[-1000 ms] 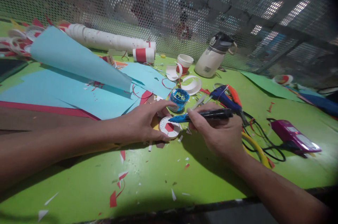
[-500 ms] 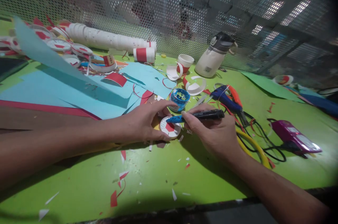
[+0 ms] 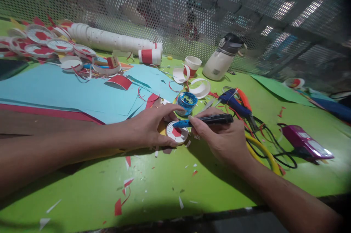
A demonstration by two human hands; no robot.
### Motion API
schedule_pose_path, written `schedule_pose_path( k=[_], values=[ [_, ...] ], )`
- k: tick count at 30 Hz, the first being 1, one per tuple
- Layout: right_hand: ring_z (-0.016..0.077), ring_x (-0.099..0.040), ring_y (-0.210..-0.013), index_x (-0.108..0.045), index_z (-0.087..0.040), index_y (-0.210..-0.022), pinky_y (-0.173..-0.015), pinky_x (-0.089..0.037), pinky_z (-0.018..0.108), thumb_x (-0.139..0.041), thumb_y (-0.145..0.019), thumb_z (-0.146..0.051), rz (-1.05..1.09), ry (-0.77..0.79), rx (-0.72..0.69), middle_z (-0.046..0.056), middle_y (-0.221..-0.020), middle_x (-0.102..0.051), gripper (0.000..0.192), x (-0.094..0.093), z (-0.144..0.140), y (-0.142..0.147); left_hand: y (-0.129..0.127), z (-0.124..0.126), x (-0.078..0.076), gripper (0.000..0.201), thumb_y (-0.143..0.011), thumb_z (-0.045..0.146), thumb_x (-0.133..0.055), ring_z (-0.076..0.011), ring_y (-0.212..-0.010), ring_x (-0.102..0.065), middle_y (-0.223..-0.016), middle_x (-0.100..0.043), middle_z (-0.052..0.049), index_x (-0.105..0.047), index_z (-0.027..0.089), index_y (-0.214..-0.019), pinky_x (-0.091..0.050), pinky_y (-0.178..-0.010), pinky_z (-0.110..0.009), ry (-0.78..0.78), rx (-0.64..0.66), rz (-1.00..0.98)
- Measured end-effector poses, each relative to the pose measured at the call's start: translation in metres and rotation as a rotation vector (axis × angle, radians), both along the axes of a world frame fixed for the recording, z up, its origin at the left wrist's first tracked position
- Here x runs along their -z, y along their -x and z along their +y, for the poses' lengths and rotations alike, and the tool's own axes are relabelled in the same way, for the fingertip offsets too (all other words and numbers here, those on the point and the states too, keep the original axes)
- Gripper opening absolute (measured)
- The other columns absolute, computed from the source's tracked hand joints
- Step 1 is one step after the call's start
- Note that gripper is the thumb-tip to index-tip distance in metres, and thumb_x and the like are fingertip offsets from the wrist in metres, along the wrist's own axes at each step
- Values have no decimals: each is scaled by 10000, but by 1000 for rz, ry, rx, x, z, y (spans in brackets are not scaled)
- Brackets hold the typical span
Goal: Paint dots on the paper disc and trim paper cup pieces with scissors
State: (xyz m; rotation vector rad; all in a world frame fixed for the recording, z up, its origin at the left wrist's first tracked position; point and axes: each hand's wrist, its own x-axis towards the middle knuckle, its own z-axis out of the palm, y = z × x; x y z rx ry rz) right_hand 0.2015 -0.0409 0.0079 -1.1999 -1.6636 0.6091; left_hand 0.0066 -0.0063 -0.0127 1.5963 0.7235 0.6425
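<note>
My left hand grips the rim of a small round white paper disc between thumb and fingers. A red shape sits at the disc's middle, and dark dots cover part of its upper left. In my right hand is a black and blue marker pen, held like a pencil, its blue end at the disc's dotted side. Just beyond the disc stands a blue round tub with bits inside. Some of my left fingers are hidden behind the hand.
Blue paper sheets lie at left, below a heap of red-and-white discs. Stacked paper cups, a bottle and a cut cup stand at the back. Wire cutters and a purple device with cable lie right.
The raised blue sheet at left has dropped flat, baring more of the disc heap. A curled white paper strip near the tub has shifted slightly. Both hands stay almost where they were.
</note>
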Motion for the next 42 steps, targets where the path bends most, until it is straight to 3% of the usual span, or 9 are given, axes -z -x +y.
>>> schedule_pose_path(
  k=[4, 10, 15, 23, 30, 38, 42],
  values=[
    [124, -567, -512, -646, -185, -725, -508, -466, 267, -719, -774, -302, 9, 30, 5, -17, -576, -623, 146, -2, 0, 1, 0, 0, -1, 715, -708, 133, -741, -136, -549, -677, -980, -575, -29, -394, 216, -1328, -548, -437, -233, 10, 5, -3],
    [106, -526, -472, -612, -182, -645, -465, -459, 239, -693, -786, -303, -16, 41, 30, -30, -513, -590, 203, -7, 0, 6, 0, -1, -6, 671, -722, 133, -735, -59, -483, -609, -1013, -583, -37, -411, 208, -1304, -475, -380, -157, -32, 0, 65],
    [106, -545, -498, -616, -178, -649, -474, -471, 227, -699, -773, -274, -40, 48, 39, -30, -534, -596, 178, -8, -2, 7, 1, -1, -4, 660, -749, 184, -723, -105, -551, -645, -990, -614, -36, -388, 240, -1316, -488, -402, -175, -22, 21, 61],
    [79, -525, -456, -605, -158, -707, -449, -431, 196, -676, -790, -247, 61, 159, -24, -43, -516, -587, 140, -9, 4, 6, 0, -1, -6, 653, -744, 191, -730, -89, -521, -631, -977, -614, -25, -402, 236, -1306, -484, -406, -177, -14, 21, 53],
    [90, -491, -453, -599, -168, -599, -436, -419, 218, -712, -766, -288, 0, 32, 62, -35, -484, -563, 235, -5, 3, 4, 0, -2, -9, 643, -756, 189, -716, -90, -512, -621, -926, -619, -14, -399, 243, -1313, -462, -387, -169, 8, 24, 70],
    [93, -529, -468, -624, -201, -593, -486, -460, 238, -690, -802, -229, 112, -199, 134, -43, -527, -585, 222, -16, -3, 0, 1, -1, -4, 693, -751, 210, -731, -123, -545, -651, -891, -605, -11, -371, 229, -1343, -504, -423, -203, -17, 18, 86],
    [103, -560, -476, -699, -211, -758, -455, -451, 248, -680, -838, -257, 271, -172, 109, -43, -575, -612, 94, -17, -2, -5, 3, 2, -1, 728, -735, 239, -753, -140, -595, -668, -948, -638, -46, -385, 233, -1363, -514, -485, -223, -59, 23, 107]
  ],
)
